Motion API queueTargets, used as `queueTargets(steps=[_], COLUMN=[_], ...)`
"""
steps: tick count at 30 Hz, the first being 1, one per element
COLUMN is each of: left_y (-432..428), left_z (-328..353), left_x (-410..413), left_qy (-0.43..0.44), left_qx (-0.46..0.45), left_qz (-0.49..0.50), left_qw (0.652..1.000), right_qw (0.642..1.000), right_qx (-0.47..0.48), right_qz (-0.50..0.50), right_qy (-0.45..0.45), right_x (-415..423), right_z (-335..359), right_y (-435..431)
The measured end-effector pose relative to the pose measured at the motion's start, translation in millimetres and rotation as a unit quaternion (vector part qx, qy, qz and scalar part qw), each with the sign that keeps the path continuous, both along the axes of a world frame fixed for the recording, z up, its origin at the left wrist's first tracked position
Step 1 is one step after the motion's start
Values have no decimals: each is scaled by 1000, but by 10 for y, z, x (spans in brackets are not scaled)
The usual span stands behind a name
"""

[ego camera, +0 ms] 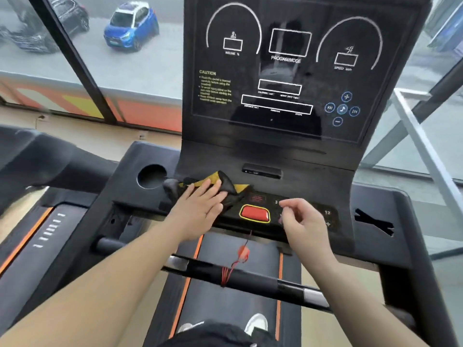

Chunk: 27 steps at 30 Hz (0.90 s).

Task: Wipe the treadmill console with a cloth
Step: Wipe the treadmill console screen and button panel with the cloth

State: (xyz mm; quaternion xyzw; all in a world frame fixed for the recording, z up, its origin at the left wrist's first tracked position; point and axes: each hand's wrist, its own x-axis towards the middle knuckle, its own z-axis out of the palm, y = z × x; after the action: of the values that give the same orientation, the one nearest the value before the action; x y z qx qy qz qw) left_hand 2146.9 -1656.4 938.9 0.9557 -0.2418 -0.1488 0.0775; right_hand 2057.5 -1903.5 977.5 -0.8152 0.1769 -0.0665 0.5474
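Note:
The black treadmill console [283, 151] fills the middle of the view, its dark display panel upright above a lower button strip. A black and yellow cloth [225, 182] lies on the left part of that strip. My left hand [200, 209] presses flat on the cloth with straight fingers. My right hand [304, 221] hovers over the numbered buttons to the right of the red stop button [255, 213], fingers loosely curled and holding nothing.
A round cup holder [151, 176] sits left of the cloth. A red safety cord [241, 254] hangs to the front handlebar [250, 276]. Another treadmill [37, 221] stands at the left. Windows behind show parked cars.

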Motion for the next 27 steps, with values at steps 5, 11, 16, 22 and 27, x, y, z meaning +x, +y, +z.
queueTargets(steps=[5,11,16,22,27], left_y=[527,741,944,1188,1098], left_z=[-96,-171,-43,326,398], left_x=[106,-267,-716,-1293,-2070], left_qy=[-33,-70,46,99,82], left_qx=[-72,-274,-382,-533,-576], left_qz=[39,122,264,387,468], left_qw=[996,951,884,746,665], right_qw=[998,995,993,957,909], right_qx=[2,14,33,101,161], right_qz=[60,68,72,211,331], right_qy=[28,68,83,173,195], right_x=[35,-27,-143,-207,-374], right_z=[27,58,57,67,86], right_y=[718,1242,1507,1913,2219])
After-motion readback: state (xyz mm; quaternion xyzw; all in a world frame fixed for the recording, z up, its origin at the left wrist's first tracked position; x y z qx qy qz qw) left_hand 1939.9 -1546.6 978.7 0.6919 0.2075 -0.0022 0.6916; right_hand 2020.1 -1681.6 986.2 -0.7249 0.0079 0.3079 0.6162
